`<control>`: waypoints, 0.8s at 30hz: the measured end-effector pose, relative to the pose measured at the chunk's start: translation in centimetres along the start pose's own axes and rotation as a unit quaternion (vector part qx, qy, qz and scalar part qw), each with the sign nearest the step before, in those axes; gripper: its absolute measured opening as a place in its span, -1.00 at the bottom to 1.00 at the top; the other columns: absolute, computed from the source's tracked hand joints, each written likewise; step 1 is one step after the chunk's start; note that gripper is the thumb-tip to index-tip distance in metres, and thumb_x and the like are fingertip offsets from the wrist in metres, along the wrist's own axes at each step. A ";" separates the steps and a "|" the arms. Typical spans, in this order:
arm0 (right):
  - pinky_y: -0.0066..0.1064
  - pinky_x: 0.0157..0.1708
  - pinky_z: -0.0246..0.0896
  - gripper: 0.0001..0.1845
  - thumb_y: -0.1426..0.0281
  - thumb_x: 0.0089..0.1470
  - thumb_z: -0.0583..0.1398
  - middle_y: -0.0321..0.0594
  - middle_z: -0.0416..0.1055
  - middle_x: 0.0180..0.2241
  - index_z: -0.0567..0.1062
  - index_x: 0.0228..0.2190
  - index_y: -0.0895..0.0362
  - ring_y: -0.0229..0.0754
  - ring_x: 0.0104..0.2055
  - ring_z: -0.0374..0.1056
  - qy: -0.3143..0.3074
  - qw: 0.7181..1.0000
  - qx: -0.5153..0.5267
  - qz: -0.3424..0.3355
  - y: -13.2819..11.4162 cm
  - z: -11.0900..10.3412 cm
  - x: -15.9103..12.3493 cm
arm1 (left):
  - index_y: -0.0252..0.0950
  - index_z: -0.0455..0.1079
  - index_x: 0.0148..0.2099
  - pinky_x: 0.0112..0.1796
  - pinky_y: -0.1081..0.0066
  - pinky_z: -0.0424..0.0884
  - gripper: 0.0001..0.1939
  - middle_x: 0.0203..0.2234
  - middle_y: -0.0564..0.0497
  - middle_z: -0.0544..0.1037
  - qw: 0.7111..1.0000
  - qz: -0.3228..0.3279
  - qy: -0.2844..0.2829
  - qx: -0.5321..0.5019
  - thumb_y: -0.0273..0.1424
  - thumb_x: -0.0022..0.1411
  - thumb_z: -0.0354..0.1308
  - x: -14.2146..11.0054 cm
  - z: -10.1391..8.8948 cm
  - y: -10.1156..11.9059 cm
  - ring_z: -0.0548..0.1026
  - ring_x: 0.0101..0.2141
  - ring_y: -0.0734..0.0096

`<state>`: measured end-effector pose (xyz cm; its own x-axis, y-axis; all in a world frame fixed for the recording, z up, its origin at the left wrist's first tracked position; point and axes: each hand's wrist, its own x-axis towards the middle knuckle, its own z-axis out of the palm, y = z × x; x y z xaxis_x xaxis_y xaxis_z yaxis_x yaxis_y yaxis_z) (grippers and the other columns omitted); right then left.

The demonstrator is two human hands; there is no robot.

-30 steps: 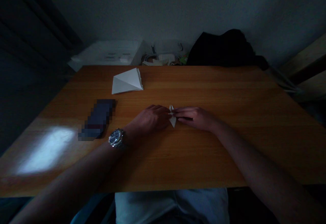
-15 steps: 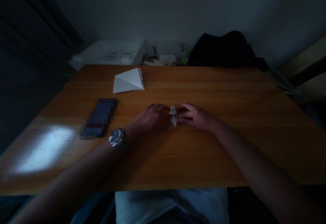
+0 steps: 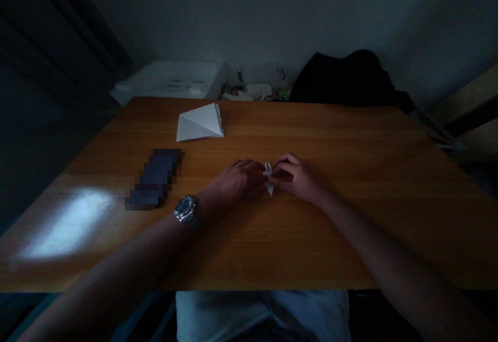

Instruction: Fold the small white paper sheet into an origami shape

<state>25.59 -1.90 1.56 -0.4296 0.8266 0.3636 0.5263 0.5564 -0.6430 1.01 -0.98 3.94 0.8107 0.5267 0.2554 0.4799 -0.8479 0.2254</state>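
A small folded piece of white paper point(image 3: 269, 188) lies near the middle of the table, with pointed ends at top and bottom. My left hand point(image 3: 243, 178), with a metal wristwatch point(image 3: 185, 209) on its wrist, has its fingers closed on the paper's left side. From the right, my right hand point(image 3: 296, 176) pinches the paper's other side between thumb and fingers. The fingertips of both hands cover the middle of the paper.
A larger folded white sheet point(image 3: 202, 122) lies at the back left of the wooden table point(image 3: 342, 139). A pixelated dark phone-like object point(image 3: 154, 178) rests at the left. Behind the table are a white box point(image 3: 167, 80) and a black cloth-like item point(image 3: 342, 80).
The whole view has shifted slightly. My right fingers have moved in a little over the paper, with the thumb nearer its middle. Both hands stay at the paper.
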 end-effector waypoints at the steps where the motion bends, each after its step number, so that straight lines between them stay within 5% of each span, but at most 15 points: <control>1: -0.14 0.00 0.39 -0.86 0.24 0.16 0.34 -0.14 0.39 -0.13 0.56 -0.30 0.04 -0.04 -0.04 0.41 0.004 1.000 -0.003 -0.001 0.0 0.1 0.0 | -0.21 0.53 0.05 0.04 0.18 0.42 -0.74 0.02 -0.12 0.52 1.000 -0.005 0.004 -0.015 -0.26 0.46 0.09 0.1 0.1 0.0 0.49 -0.01 0.20; 12: 0.09 0.13 0.28 -0.46 0.10 -0.13 0.50 -0.02 0.28 -0.05 0.53 -0.17 0.07 0.18 0.07 0.31 0.075 0.988 -0.121 0.055 0.2 0.7 -0.4 | -0.32 0.46 0.12 -0.01 0.24 0.47 -0.70 -0.04 -0.15 0.54 0.987 -0.108 0.086 -0.087 -0.35 0.41 0.13 0.5 0.9 -0.8 0.52 -0.07 0.22; 17: 0.01 0.08 0.30 -0.55 0.18 -0.10 0.49 -0.03 0.34 -0.06 0.52 -0.21 0.06 0.12 0.05 0.32 0.054 0.994 -0.084 0.054 0.5 0.7 -0.2 | -0.33 0.41 0.17 -0.01 0.24 0.48 -0.66 -0.03 -0.16 0.57 0.976 -0.139 0.109 -0.128 -0.33 0.42 0.12 0.4 0.7 -0.5 0.55 -0.06 0.22; 24: -0.26 -0.21 0.33 -0.79 0.27 0.08 0.37 -0.26 0.52 -0.27 0.48 -0.27 0.02 -0.11 -0.26 0.42 0.008 0.994 0.062 0.093 -0.4 0.2 -0.1 | -0.29 0.44 0.13 -0.07 0.34 0.54 -0.69 -0.05 -0.11 0.62 0.938 -0.149 0.139 -0.282 -0.29 0.44 0.11 0.4 0.5 -0.3 0.61 -0.08 0.30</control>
<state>25.27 -2.17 1.64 -0.3219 0.9157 0.2407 0.4997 0.3802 -0.7783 1.39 -0.58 3.50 0.5133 0.7967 0.3191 0.3535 -0.5351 0.7673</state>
